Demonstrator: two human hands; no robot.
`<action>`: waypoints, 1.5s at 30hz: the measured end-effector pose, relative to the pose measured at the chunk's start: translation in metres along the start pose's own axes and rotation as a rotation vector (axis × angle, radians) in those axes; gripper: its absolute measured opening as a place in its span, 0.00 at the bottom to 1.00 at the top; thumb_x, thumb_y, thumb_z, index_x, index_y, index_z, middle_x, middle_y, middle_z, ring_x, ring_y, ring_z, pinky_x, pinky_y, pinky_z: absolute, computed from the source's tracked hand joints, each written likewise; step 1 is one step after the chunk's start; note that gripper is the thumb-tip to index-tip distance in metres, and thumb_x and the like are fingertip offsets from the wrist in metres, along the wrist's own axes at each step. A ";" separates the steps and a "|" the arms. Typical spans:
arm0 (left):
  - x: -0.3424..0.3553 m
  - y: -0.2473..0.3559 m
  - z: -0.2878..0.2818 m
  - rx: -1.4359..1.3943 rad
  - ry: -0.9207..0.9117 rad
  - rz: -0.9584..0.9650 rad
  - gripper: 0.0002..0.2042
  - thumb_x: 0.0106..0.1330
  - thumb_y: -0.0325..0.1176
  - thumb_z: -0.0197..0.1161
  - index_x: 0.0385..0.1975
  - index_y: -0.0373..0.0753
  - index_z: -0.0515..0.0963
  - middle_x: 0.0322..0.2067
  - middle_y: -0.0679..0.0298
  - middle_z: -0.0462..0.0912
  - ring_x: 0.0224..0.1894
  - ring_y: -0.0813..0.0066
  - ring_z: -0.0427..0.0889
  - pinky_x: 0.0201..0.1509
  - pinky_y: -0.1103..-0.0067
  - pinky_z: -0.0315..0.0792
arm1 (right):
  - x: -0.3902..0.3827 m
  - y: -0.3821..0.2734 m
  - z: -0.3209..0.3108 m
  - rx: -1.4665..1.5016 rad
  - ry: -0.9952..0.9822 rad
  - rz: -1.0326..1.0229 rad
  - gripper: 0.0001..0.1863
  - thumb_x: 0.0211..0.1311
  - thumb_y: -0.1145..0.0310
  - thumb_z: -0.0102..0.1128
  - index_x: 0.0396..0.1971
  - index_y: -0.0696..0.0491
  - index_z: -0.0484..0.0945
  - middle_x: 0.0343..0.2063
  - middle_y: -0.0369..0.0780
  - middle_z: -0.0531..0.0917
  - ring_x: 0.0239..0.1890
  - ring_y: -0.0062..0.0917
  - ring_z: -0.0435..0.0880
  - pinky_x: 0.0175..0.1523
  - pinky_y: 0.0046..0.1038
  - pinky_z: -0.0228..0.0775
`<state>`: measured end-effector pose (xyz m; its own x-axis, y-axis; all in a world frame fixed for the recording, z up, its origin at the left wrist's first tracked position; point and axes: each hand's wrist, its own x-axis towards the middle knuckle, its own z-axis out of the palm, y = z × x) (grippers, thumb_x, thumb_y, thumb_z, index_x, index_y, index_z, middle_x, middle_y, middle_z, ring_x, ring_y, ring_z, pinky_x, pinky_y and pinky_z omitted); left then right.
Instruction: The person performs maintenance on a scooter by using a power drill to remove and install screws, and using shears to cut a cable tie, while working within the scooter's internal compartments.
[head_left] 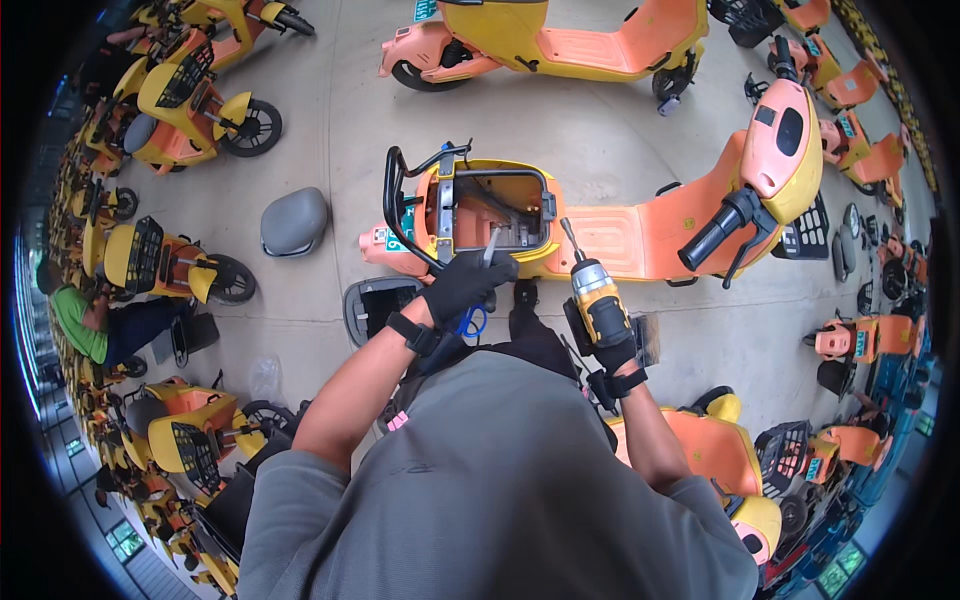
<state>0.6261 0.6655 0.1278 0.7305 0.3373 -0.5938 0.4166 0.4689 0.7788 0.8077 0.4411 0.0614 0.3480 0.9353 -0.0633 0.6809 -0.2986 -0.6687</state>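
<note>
In front of me stands an orange and yellow electric scooter (600,230) with its seat off, so the storage compartment (470,195) under it lies open. My left hand (468,285), in a black glove, is closed around a slim silvery metal tool (492,243) at the near rim of that opening; its exact kind is unclear. My right hand (614,350), also gloved, grips a yellow and black cordless impact driver (597,303). A long socket bit (569,232) on the driver points up beside the scooter's footboard, apart from the opening.
A grey seat (295,221) lies on the floor to the left, and an upturned one (380,306) rests nearer. Another scooter (560,45) stands across the far side. More scooters (190,110) line both sides. At the left, a person in a green shirt (78,325) sits low.
</note>
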 end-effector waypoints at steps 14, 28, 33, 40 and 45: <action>0.028 0.022 0.064 -0.548 0.156 -0.049 0.13 0.64 0.42 0.56 0.38 0.39 0.77 0.20 0.75 0.69 0.19 0.90 0.63 0.20 0.91 0.58 | 0.060 0.008 0.027 2.068 -0.369 0.659 0.20 0.69 0.60 0.36 0.52 0.58 0.65 0.44 0.42 0.76 0.45 0.27 0.77 0.51 0.27 0.71; 0.022 -0.023 0.058 -0.504 0.177 0.098 0.12 0.59 0.33 0.62 0.39 0.35 0.76 0.34 0.65 0.80 0.36 0.77 0.79 0.41 0.80 0.73 | 0.061 0.003 0.023 0.390 -0.385 -0.246 0.10 0.56 0.75 0.52 0.40 0.54 0.72 0.32 0.35 0.78 0.33 0.20 0.77 0.34 0.20 0.70; 0.031 -0.035 0.062 -0.522 0.251 0.120 0.13 0.52 0.41 0.68 0.26 0.37 0.78 0.25 0.65 0.79 0.28 0.78 0.77 0.33 0.81 0.72 | 0.059 -0.008 -0.006 0.321 -0.547 0.057 0.28 0.31 0.60 0.74 0.34 0.52 0.68 0.28 0.37 0.72 0.34 0.29 0.72 0.40 0.30 0.63; 0.041 -0.034 0.078 -0.344 0.232 0.156 0.13 0.54 0.40 0.65 0.29 0.37 0.75 0.27 0.65 0.78 0.29 0.77 0.76 0.34 0.80 0.71 | 0.069 -0.023 -0.060 0.356 -0.882 0.028 0.33 0.35 0.66 0.74 0.44 0.54 0.67 0.31 0.38 0.78 0.32 0.23 0.78 0.36 0.26 0.73; 0.044 -0.020 0.093 -0.265 0.155 0.151 0.12 0.56 0.40 0.64 0.32 0.37 0.76 0.27 0.65 0.79 0.30 0.78 0.77 0.36 0.81 0.71 | 0.059 0.004 -0.066 0.722 -0.988 0.028 0.43 0.32 0.74 0.75 0.53 0.54 0.62 0.42 0.37 0.75 0.42 0.23 0.75 0.47 0.27 0.72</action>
<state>0.6999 0.5951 0.1045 0.6739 0.5292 -0.5156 0.1405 0.5933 0.7926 0.8732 0.4828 0.1038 -0.4960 0.7661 -0.4088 0.0573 -0.4408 -0.8958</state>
